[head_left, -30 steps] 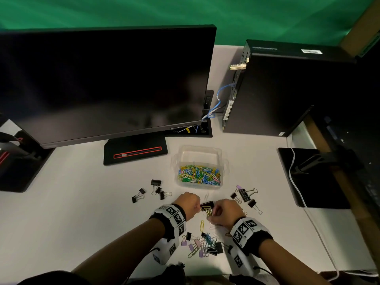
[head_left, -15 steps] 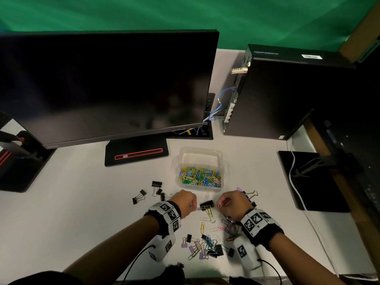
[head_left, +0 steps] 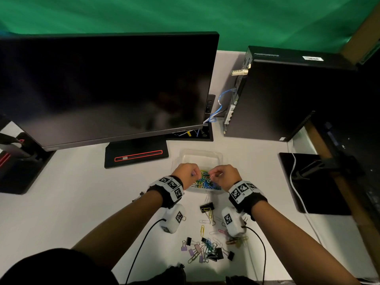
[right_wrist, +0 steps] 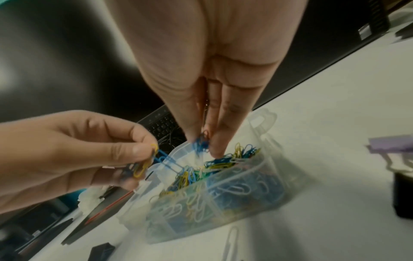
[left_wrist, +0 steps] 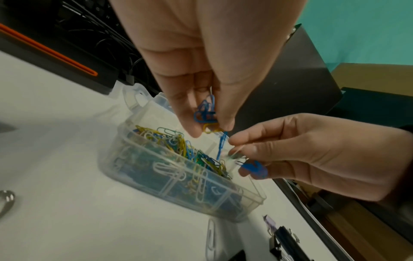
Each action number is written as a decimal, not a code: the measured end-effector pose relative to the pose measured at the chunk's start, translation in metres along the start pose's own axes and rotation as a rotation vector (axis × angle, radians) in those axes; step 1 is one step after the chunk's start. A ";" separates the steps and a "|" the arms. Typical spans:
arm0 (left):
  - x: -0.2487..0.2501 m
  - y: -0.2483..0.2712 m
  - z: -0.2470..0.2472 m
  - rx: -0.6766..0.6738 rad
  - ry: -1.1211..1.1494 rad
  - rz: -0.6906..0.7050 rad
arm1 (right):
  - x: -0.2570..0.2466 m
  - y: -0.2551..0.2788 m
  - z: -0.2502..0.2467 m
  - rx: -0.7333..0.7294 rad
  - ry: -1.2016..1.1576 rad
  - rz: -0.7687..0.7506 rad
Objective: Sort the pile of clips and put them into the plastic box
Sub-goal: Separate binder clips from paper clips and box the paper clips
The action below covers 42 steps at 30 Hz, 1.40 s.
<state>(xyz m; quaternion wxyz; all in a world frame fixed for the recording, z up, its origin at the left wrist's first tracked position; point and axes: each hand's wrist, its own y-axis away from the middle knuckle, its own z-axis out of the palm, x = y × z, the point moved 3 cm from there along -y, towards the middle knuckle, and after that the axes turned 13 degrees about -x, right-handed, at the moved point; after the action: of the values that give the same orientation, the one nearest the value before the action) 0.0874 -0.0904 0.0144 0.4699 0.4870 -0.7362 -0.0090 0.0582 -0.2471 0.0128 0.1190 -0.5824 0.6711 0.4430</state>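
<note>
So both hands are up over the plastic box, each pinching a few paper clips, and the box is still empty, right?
Not quite: the plastic box is not empty. The left wrist view shows it well filled with coloured paper clips. The rest holds: the left hand and right hand are both over it, each pinching a few clips.

A dark monitor (head_left: 107,87) stands on a white desk (head_left: 61,202), a black computer tower (head_left: 287,95) to its right, green backdrop (head_left: 185,17) behind.
</note>
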 end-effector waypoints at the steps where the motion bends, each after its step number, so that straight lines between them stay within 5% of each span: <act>1: -0.001 -0.003 0.000 0.013 0.018 -0.016 | 0.001 -0.001 0.001 0.001 0.002 -0.001; 8: -0.008 -0.010 0.003 0.015 0.084 -0.048 | 0.013 0.010 0.005 0.008 -0.025 -0.062; 16: -0.003 0.008 0.012 0.063 -0.102 0.130 | 0.027 0.037 0.034 -0.294 0.193 -0.113; 28: -0.026 0.020 0.066 -0.240 -0.211 -0.024 | 0.032 0.029 0.056 -0.258 0.307 -0.087; 42: -0.023 0.014 0.083 -0.212 -0.207 -0.047 | 0.026 0.030 0.033 -0.154 0.168 -0.085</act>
<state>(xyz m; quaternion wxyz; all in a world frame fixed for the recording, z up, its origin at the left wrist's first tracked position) 0.0213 -0.1029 -0.0406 0.4402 0.4482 -0.7639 -0.1479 0.0118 -0.2428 -0.0101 0.0360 -0.6529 0.6175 0.4372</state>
